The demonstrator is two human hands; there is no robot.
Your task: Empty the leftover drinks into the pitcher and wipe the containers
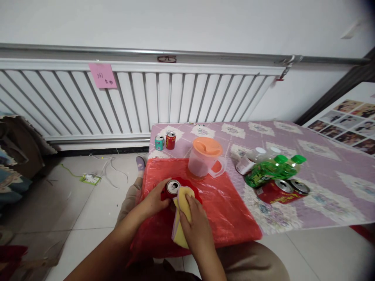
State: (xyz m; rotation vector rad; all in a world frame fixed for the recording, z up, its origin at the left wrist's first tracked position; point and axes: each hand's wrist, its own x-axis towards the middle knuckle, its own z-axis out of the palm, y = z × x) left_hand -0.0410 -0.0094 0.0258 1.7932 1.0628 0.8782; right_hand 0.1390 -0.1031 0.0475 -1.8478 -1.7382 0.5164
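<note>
My left hand point(157, 198) is wrapped around the side of an opened drink can point(173, 186) with a silver top. A folded yellow cloth point(183, 218) with a pale purple edge is gripped in my right hand point(195, 218), and its upper end presses against the can's right side. Beneath the can, part of a red dish with a wavy rim point(197, 191) shows. All this is over a red plastic sheet point(231, 210) at the table's near left corner. Just behind stands a clear plastic pitcher point(199, 162) with an orange lid, some liquid at its bottom.
A teal can point(159, 143) and a small red can point(170, 140) stand at the table's back left. To the right lie green-capped bottles point(263, 171), white-capped bottles point(249, 160) and larger red cans point(275, 191). A white radiator point(190, 97) runs behind the flowered tablecloth point(319, 187).
</note>
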